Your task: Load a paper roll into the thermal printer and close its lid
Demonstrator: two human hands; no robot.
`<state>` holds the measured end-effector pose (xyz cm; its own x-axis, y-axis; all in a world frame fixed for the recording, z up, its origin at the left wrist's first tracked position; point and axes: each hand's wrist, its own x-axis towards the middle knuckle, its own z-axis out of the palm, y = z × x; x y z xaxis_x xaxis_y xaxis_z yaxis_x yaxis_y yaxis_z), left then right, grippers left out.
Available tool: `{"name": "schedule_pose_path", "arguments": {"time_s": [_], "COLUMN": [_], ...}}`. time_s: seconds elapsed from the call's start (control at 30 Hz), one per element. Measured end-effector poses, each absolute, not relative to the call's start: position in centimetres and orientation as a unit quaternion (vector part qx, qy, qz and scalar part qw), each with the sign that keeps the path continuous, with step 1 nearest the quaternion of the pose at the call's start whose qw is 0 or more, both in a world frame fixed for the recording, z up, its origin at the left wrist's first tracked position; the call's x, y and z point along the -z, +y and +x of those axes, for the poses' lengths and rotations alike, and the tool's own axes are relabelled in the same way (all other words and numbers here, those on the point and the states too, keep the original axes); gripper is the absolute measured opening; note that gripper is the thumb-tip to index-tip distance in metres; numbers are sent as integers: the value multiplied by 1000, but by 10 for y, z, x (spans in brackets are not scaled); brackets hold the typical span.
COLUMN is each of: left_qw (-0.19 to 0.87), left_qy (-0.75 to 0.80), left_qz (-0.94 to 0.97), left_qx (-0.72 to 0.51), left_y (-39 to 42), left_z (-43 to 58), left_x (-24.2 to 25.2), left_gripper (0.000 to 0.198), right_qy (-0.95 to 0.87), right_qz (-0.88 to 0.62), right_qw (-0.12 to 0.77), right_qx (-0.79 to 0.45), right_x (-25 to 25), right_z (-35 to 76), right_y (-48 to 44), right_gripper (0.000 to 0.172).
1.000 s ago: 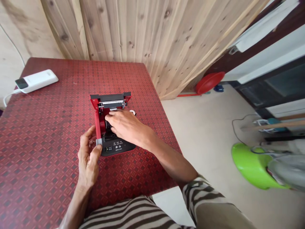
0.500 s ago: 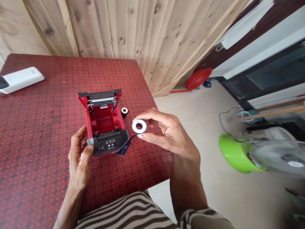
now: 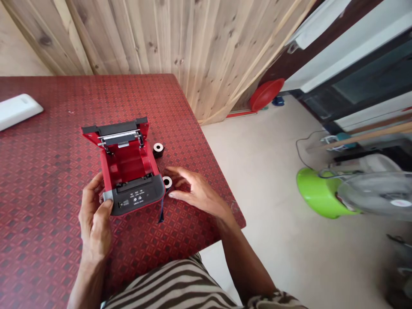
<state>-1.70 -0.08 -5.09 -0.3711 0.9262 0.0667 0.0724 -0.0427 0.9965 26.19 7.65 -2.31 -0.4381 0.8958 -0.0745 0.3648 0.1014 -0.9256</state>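
Observation:
A small red and black printer (image 3: 128, 171) sits on the red patterned table (image 3: 48, 171) with its lid tipped open and its red paper bay bare. My left hand (image 3: 93, 214) grips its front left corner, thumb on the grey tab. My right hand (image 3: 196, 193) rests just right of the printer, thumb and forefinger closed around a small roll (image 3: 167, 182) that stands on the table against the printer's front right corner. A dark strip (image 3: 161, 212) trails from that roll toward me. A second small roll (image 3: 158, 149) lies on the table behind it.
A white power bank (image 3: 16, 110) lies at the table's far left. The table's right edge (image 3: 222, 180) drops to the floor, where a green basin (image 3: 322, 195), a fan (image 3: 376, 193) and a red bowl (image 3: 266, 93) stand. A wooden plank wall is behind.
My right hand lifted the roll out of the printer's bay, held it up to the right, and has now brought it down onto the table beside the printer. The view swung right.

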Motion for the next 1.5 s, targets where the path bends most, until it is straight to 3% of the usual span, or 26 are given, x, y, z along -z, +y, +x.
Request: {"name": "schedule_pose_path", "arguments": {"time_s": [0.13, 0.2, 0.3, 0.47, 0.67, 0.83, 1.0, 1.17, 1.5], "left_qw": [370, 366, 369, 379, 393, 388, 371, 385, 395], "left_qy": [592, 595, 595, 594, 583, 604, 618, 611, 613], "left_qz": [418, 418, 421, 415, 410, 407, 412, 408, 401], "left_qx": [-581, -580, -577, -575, -581, -565, -557, -558, -554], "left_y": [-1, -1, -2, -3, -4, -5, -4, -6, -6], "left_z": [-16, -17, -18, -17, -15, -11, -10, -10, -9], "left_x": [49, 49, 50, 49, 47, 41, 35, 36, 33], "left_gripper": [54, 54, 56, 59, 57, 59, 60, 60, 62], "right_qy": [-656, -665, -698, -697, -683, -819, -920, -937, -941], "right_qz": [-474, -488, -496, -508, -367, -313, -310, -338, -326], "right_qw": [353, 378, 334, 322, 390, 287, 153, 24, -12], "right_qx": [-470, -420, -393, -391, -496, -386, -183, -89, -86], "right_x": [19, 27, 45, 51, -24, -70, -66, -56, -49], "right_z": [268, 256, 229, 210, 240, 223, 177, 144, 137], "right_y": [107, 129, 158, 173, 145, 122, 117, 123, 130], "right_gripper": [34, 37, 47, 25, 47, 52, 22, 24, 27]}}
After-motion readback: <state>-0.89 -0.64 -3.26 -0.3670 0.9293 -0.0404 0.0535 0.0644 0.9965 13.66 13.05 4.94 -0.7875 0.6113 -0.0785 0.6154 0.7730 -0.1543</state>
